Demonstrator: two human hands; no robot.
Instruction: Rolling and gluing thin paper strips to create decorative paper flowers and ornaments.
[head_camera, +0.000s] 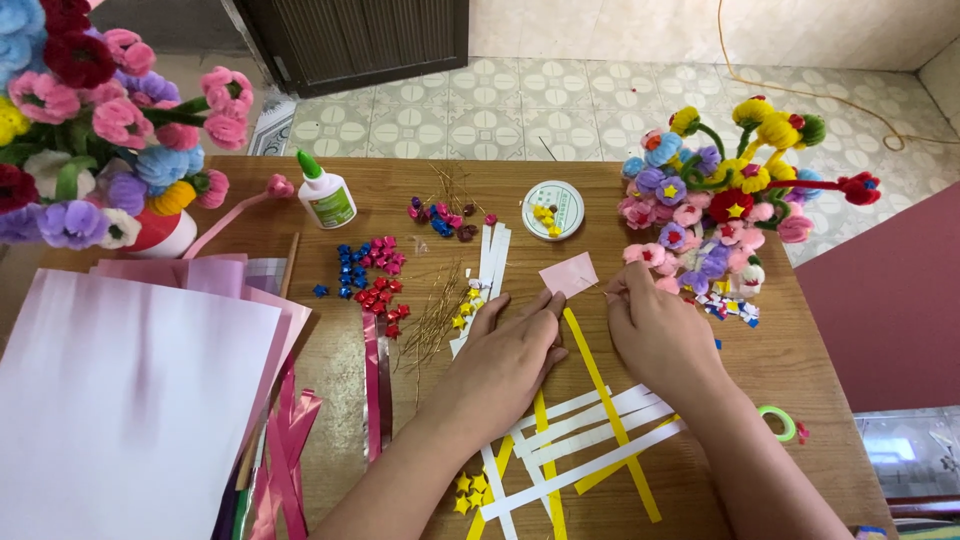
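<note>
Near the middle of the wooden table (800, 350), the left hand (505, 360) lies flat and open, palm down, its fingertips touching a small pink paper square (568, 274). Beside it the right hand (660, 335) curls loosely, thumb and forefinger pinched just right of that square; whether they grip anything I cannot tell. Yellow and white paper strips (600, 440) cross under both wrists. A glue bottle (326, 195) stands toward the far edge, pipe-cleaner flowers (720, 200) toward the right edge.
</note>
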